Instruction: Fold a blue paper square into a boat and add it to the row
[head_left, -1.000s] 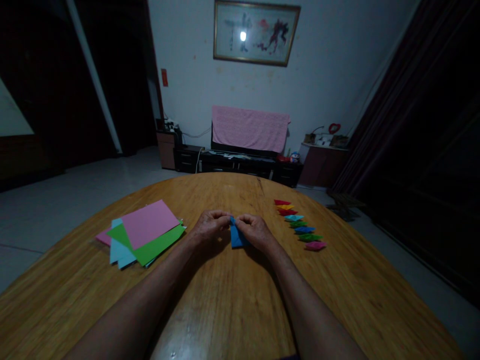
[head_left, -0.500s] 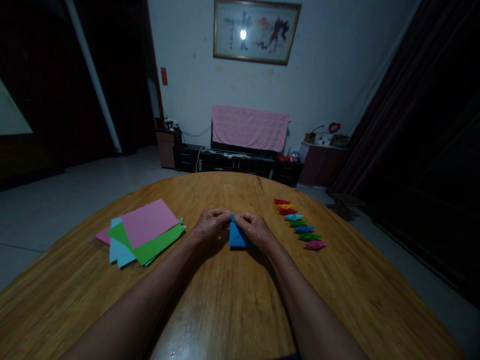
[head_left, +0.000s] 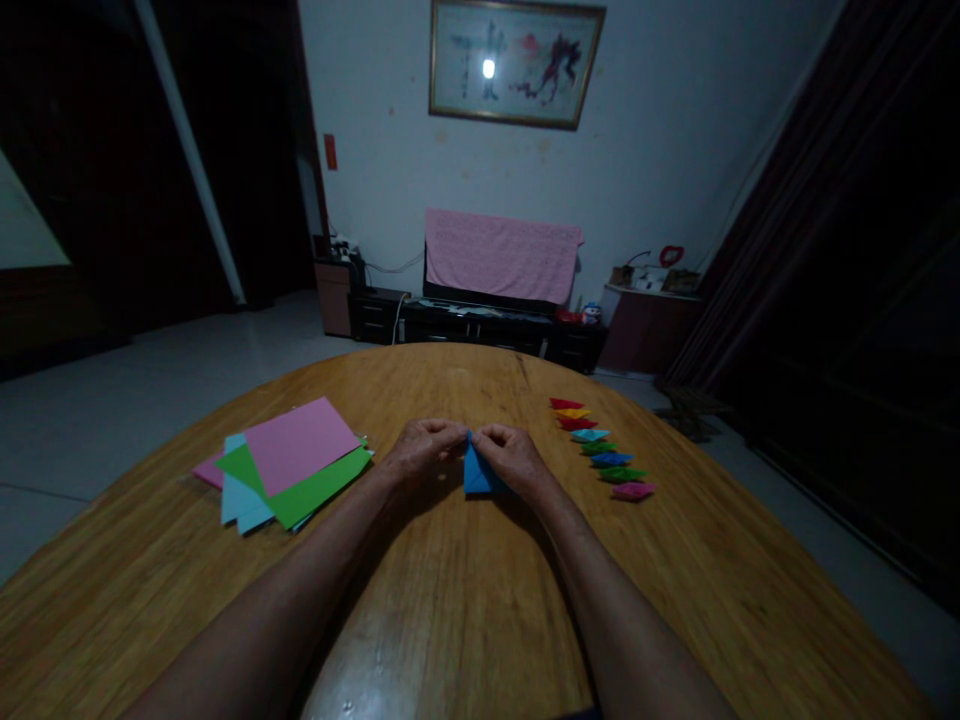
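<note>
A piece of folded blue paper (head_left: 480, 475) stands between my two hands over the middle of the wooden table (head_left: 450, 600). With fingers closed, my left hand (head_left: 424, 447) pinches its upper tip from the left. My right hand (head_left: 512, 455) grips the upper edge and right side, hiding part of the paper behind its fingers. Crease lines and a lower edge show on the visible face. To the right lies a slanting row of small folded paper boats, among them a pink boat (head_left: 634, 491) nearest me and a blue boat (head_left: 611, 459).
Left of my arms lies a loose stack of paper sheets, with a pink sheet (head_left: 300, 445) on top and a green sheet (head_left: 326, 490) under it. Beyond the table stands a low black cabinet (head_left: 495, 328) with a screen under a pink cloth (head_left: 502, 255).
The blue paper has turned slightly, and its visible face looks narrower. Both hands keep hold of it near the top. The whole view has shifted a little.
</note>
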